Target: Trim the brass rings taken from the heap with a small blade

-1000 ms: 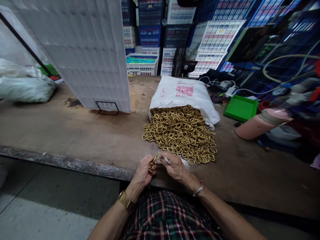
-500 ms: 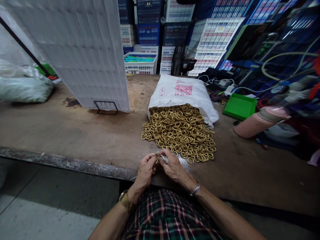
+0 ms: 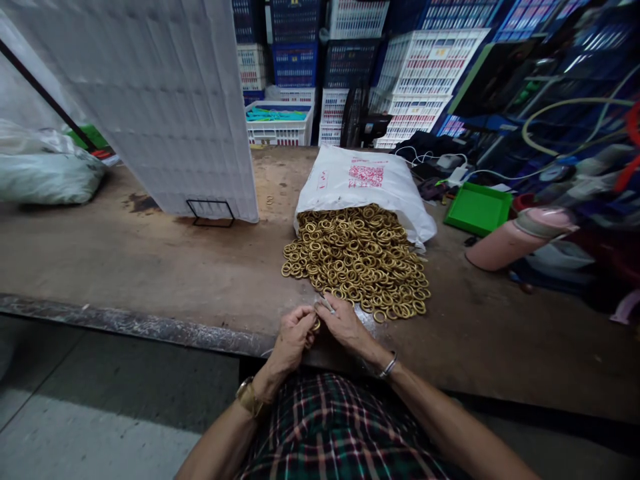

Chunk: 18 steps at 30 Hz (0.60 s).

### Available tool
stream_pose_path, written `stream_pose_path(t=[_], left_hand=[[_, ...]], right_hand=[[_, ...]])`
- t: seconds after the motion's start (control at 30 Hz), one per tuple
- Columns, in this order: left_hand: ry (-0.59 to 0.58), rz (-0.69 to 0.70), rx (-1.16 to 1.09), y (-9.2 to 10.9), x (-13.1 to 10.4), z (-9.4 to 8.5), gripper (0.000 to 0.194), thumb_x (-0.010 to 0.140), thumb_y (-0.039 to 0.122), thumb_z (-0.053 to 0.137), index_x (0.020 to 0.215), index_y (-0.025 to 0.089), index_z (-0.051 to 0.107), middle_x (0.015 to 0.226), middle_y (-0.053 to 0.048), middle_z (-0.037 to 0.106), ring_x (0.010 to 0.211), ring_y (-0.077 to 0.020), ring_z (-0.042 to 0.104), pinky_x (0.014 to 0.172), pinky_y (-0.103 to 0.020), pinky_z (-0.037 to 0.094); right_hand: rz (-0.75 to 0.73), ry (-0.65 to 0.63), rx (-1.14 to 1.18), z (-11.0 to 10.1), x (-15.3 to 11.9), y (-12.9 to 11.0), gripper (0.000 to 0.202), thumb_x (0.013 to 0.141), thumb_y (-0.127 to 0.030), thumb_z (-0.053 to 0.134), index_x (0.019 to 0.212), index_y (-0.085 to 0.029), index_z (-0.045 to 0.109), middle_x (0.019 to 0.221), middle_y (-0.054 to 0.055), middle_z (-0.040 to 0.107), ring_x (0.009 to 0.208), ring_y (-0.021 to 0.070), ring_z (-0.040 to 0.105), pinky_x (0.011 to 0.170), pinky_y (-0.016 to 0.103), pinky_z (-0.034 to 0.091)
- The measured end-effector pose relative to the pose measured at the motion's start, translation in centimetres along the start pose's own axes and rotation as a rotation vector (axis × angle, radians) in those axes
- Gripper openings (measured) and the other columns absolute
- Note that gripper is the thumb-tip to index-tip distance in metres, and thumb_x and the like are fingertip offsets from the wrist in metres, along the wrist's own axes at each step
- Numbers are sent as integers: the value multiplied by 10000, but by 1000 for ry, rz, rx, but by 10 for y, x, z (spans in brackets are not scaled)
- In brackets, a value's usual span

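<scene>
"stacked crates [image 3: 295, 63] stand beyond a worn brown worktable [image 3: 150, 260]. where are the brass-coloured rings [image 3: 360, 263]?"

"most lie heaped on it, spilling from a white bag [image 3: 360, 173]. one ring [image 3: 317, 325] peeks out at the left hand [image 3: 296, 333], its thumb and fingers seemingly pinching it."

"and the right hand [image 3: 345, 325]?"

"curled around a slim pale tool [image 3: 327, 305], its fingertips meeting the left ones."

"what's changed?"

"a second ago a ring showed in a gap between the hands; now that gap has closed, so both hands work at one spot. whether the tool touches the ring, i can't tell."
</scene>
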State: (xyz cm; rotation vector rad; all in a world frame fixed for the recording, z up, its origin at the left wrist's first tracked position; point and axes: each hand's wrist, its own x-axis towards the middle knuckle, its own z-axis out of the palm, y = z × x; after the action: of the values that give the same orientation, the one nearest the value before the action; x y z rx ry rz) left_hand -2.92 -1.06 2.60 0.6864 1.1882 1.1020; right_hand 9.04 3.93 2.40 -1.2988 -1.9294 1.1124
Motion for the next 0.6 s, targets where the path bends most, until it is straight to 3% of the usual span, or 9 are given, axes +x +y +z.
stream_pose_path(t=[0.23,0.37,0.47,0.6], left_hand=[[-60,-10,-85,-1,-2,-3,306,684,431,624,749,158,502,535,56,486,390,-25,365,384,-149,238],[-70,-10,-114,-2,-5,-4,300,691,423,624,749,158,496,536,59,485,386,-22,364,386,-147,242],[-51,-4,-132,-2,-5,-3,306,685,425,632,747,158,495,537,61,485,385,-21,367,387,-149,241],[-27,36,-146,-4,-2,-3,296,695,417,627,776,156,511,549,57,501,402,-25,382,404,-153,258]], right_hand=[[8,-55,56,-4,0,-2,248,790,-336,380,589,-193,406,568,-53,375,550,96,345,521,217,270],[41,-19,40,-6,1,1,221,780,-302,372,602,-192,441,563,-41,431,542,102,384,525,214,285],[-14,25,-124,-7,-3,6,193,783,-248,353,649,-191,479,569,-26,467,531,107,392,523,217,269],[-164,-68,-472,-8,-13,5,160,700,-126,387,719,-187,534,595,-3,520,531,115,397,535,241,227]])
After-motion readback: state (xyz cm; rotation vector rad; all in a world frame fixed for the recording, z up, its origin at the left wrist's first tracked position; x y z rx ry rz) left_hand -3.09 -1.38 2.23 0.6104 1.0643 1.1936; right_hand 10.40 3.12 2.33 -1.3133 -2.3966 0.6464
